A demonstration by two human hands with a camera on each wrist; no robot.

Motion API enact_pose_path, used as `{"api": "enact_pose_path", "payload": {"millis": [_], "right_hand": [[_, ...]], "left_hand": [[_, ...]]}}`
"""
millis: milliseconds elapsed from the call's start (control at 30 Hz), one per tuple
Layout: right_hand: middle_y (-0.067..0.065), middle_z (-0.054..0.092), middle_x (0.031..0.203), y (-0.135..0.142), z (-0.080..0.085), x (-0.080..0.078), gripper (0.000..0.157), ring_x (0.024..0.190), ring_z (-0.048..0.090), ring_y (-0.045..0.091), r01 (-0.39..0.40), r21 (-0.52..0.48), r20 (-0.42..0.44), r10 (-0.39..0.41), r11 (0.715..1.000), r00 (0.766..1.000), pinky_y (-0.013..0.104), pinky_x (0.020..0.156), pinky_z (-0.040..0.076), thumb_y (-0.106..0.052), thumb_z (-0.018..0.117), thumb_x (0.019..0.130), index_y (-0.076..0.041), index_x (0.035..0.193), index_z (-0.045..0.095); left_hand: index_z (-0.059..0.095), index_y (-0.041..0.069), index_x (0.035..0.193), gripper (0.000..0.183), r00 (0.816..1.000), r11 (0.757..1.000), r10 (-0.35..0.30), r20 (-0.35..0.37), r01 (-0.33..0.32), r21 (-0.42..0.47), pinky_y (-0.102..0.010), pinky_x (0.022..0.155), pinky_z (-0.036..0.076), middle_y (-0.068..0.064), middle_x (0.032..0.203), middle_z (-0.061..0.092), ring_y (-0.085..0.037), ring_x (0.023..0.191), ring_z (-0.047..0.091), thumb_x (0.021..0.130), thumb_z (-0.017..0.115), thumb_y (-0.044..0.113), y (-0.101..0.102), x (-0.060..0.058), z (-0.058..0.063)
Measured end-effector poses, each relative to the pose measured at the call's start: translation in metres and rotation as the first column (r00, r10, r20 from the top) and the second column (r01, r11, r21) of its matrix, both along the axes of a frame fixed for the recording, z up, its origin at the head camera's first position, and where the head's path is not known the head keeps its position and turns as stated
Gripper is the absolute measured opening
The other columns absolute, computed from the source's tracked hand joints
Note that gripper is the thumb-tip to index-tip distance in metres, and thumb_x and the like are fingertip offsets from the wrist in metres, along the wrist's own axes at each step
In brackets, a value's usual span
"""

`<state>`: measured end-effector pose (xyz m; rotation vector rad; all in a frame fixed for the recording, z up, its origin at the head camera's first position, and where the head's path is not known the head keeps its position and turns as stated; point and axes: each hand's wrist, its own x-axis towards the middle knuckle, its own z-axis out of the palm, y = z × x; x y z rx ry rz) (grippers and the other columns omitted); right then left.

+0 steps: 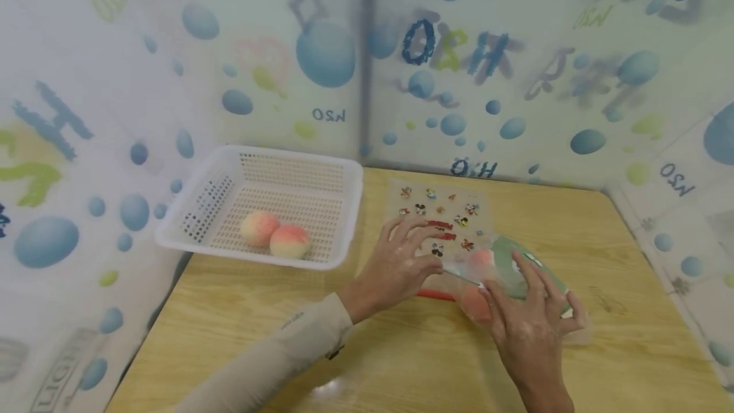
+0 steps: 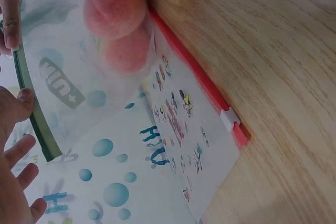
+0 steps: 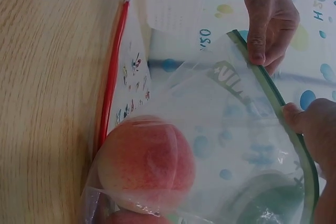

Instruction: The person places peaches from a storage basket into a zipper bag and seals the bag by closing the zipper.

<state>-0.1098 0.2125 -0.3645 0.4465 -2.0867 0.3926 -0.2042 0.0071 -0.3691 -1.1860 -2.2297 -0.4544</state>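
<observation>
Soft, muted light, apparently from above, though the source is hard to place, falls over the left hand [image 1: 395, 266] and right hand [image 1: 530, 324]. A pale glare spot marks the table [image 1: 401, 368] on the near side of the left hand, beside the sleeve [image 1: 269, 362]. White glints fleck the clear bag [image 3: 226, 129] close to the right hand. Beyond both hands, prints on the wall [image 1: 504, 101] blur, stretching toward the head view's edges; the left wrist view looks dim and greyish, its fine detail soft.
</observation>
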Motion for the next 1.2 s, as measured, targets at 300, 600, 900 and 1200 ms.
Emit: {"api": "enact_pose_path", "payload": {"millis": [300,600,900,1200], "right_hand": [[0.016,0.048,0.127,0.002,-0.002,0.003,0.031,0.112,0.037,0.041,0.009,-0.008,-0.006,-0.009,1.0,1.0,0.062,0.086,0.002,-0.033,0.056,0.088,-0.008,0.078,0.072],[0.017,0.049,0.126,0.005,-0.003,0.006,0.03,0.11,0.039,0.041,0.014,-0.02,-0.025,-0.014,1.0,1.0,0.061,0.086,0.002,-0.034,0.057,0.087,-0.01,0.079,0.072],[0.02,0.047,0.127,0.01,-0.003,0.006,0.032,0.1,0.04,0.046,0.039,-0.008,-0.001,-0.039,0.999,0.999,0.062,0.087,0.002,-0.034,0.056,0.088,-0.008,0.079,0.072],[0.019,0.047,0.127,0.016,-0.005,0.009,0.033,0.098,0.04,0.046,0.062,-0.007,-0.006,-0.062,0.998,0.998,0.061,0.087,0.002,-0.036,0.056,0.088,-0.008,0.08,0.072]], "left_hand": [[0.073,0.027,0.086,0.013,0.999,1.0,0.001,0.041,-0.001,-0.017,-0.048,0.102,0.015,-0.001,0.125,0.05,-0.024,0.126,0.028,0.082,0.064,0.036,-0.003,0.001,0.0],[0.072,0.028,0.085,0.011,0.999,1.0,-0.01,0.034,0.01,-0.003,-0.047,0.102,0.013,0.002,0.126,0.049,-0.023,0.126,0.028,0.084,0.063,0.033,-0.005,0.001,-0.001],[0.071,0.029,0.086,0.011,0.999,1.0,0.017,0.036,-0.017,-0.009,-0.046,0.102,0.014,0.003,0.126,0.049,-0.021,0.127,0.026,0.084,0.062,0.034,-0.007,-0.002,-0.002],[0.072,0.029,0.085,0.012,0.999,1.0,0.017,0.035,-0.017,0.005,-0.049,0.1,0.019,0.003,0.125,0.05,-0.022,0.125,0.029,0.085,0.061,0.035,-0.009,-0.003,-0.004]]}}
